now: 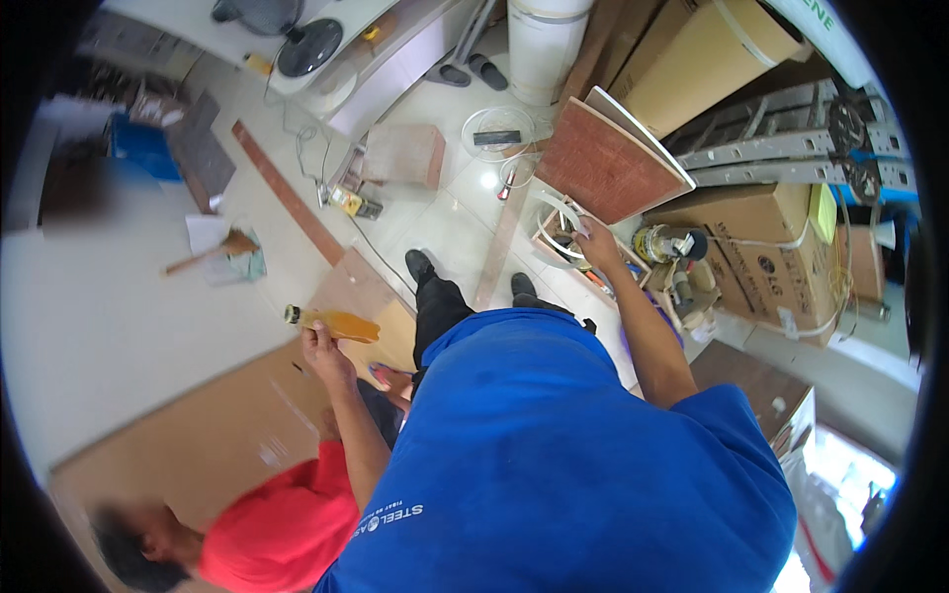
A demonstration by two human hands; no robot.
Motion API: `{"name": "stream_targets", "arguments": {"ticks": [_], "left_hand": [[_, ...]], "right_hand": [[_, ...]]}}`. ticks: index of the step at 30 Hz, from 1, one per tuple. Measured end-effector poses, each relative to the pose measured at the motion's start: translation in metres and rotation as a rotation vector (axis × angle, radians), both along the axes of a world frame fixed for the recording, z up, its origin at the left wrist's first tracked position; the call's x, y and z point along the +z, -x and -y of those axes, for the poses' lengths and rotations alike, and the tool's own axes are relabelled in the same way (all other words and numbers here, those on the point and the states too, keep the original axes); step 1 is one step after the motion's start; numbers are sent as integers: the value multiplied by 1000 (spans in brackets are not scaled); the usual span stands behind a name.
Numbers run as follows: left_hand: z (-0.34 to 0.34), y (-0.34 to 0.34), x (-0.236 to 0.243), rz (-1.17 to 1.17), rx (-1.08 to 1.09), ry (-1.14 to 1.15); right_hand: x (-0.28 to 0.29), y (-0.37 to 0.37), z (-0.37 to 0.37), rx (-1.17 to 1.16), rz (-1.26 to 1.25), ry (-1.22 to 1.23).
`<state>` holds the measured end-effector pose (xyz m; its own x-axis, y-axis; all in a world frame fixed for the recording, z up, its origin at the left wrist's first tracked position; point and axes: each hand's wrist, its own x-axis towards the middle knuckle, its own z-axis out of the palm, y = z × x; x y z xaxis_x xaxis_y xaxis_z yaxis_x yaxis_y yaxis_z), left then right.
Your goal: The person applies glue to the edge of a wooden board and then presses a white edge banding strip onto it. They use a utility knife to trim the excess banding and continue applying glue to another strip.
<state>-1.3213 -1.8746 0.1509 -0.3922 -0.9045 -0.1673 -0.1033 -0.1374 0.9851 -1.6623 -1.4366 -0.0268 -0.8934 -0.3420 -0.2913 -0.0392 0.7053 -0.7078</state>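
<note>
My left hand (324, 351) is closed around a clear plastic bottle (346, 325) of orange-yellow liquid. The bottle lies tilted on its side in the grip, its dark cap toward the left. On the right, my right hand (596, 243) reaches out, fingers closed on a white curved strip (563, 209) that looks like a loop of edge banding. Below that loop sits a wooden toolbox (599, 281) with several hand tools in it, partly hidden by my hand and arm. A reddish-brown board (608, 163) leans just beyond the right hand.
A co-worker in a red shirt (287, 524) is close at lower left, beside a large brown board (198, 445). A long reddish strip (287, 193) and a pinkish block (403, 154) lie ahead. Cardboard boxes (766, 262) and a folded ladder (761, 143) stand at right.
</note>
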Motion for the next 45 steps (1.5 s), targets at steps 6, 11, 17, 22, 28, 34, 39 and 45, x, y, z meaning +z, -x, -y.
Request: {"name": "stream_targets", "arguments": {"ticks": [6, 11, 17, 22, 28, 34, 39, 45], "left_hand": [[144, 122, -40, 127, -508, 135], [220, 234, -42, 49, -965, 139], [241, 339, -41, 192, -1281, 66], [224, 399, -75, 204, -1455, 260], [178, 450, -77, 314, -1592, 374], [132, 505, -41, 372, -1760, 279], [97, 544, -43, 222, -1881, 446], [44, 601, -97, 222, -2025, 802]], "right_hand": [[20, -54, 48, -332, 89, -123], [67, -97, 132, -486, 70, -150], [108, -120, 208, -709, 252, -304], [92, -132, 246, -737, 256, -251], [48, -117, 280, -690, 345, -234], [39, -99, 293, -676, 470, -230], [31, -101, 289, -905, 661, -117], [15, -114, 314, -1181, 817, 9]]}}
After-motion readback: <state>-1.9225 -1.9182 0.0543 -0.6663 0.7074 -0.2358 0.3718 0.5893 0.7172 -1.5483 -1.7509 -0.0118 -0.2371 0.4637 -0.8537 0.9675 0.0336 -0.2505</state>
